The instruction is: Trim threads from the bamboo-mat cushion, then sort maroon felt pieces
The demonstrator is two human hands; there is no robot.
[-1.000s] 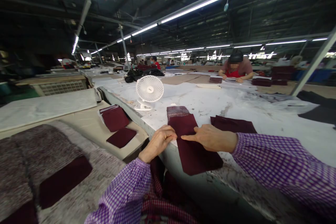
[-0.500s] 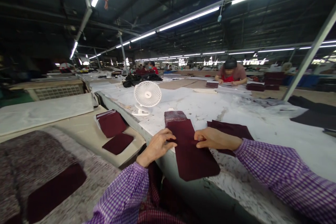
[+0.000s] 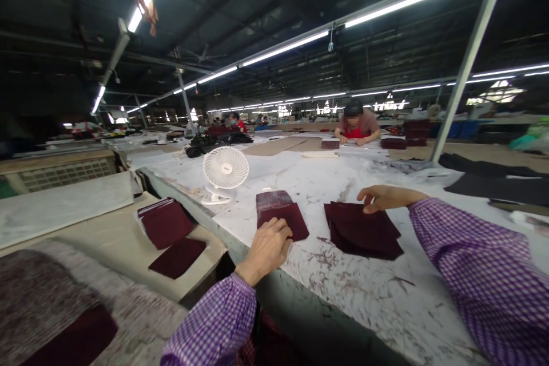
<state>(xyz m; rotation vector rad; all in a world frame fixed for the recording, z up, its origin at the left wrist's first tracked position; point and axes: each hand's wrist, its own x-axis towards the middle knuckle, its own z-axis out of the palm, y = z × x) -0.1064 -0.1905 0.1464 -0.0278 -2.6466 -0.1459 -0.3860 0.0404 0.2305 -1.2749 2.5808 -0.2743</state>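
Observation:
My left hand (image 3: 266, 245) is at the near edge of a maroon fabric piece (image 3: 295, 218), its bent fingers closed on that edge. Under and behind this piece shows a mottled greyish-maroon patch (image 3: 273, 200). Over the far right part of a loose pile of maroon fabric pieces (image 3: 362, 234) is my right hand (image 3: 381, 199), its thumb and fingers apart and nothing in them. The pieces in this pile lie unevenly, one over another. Both sleeves are purple checked cloth.
A white fan (image 3: 225, 168) stands on the white-covered table (image 3: 317, 274). Left, on a lower beige surface (image 3: 128, 251), lie a maroon stack (image 3: 167, 223) and a single maroon piece (image 3: 178, 257). Across the table a person (image 3: 358, 123) leans over work. A slanted metal post (image 3: 465, 68) rises at right.
The long maroon piece between my hands now lies on the right-hand pile. My right hand has moved right and opened; my left has come over the left pieces. The view has turned slightly right.

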